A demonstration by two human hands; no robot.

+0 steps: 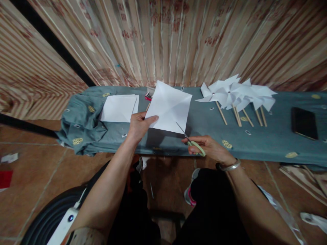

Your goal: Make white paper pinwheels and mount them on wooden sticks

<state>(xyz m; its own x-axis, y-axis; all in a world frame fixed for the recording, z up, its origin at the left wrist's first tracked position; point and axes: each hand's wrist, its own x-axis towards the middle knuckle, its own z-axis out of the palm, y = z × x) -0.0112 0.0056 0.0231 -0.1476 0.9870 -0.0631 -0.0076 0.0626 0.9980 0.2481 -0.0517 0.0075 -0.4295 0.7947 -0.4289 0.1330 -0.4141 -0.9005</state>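
Note:
My left hand (139, 127) pinches the lower left corner of a creased white paper square (170, 105), holding it up over the blue-grey cloth-covered bench (255, 143). My right hand (206, 147) grips green-handled scissors (190, 139), fingers through the loops. The thin blades point up and left, their tip at the paper's lower edge. A silver bangle sits on my right wrist.
A stack of white paper sheets (119, 108) lies left on the bench. Several finished white paper pinwheels on wooden sticks (236, 97) lie at the right, a black phone (304, 123) beyond them. A small red box (148, 97) sits behind the paper. A striped curtain hangs behind.

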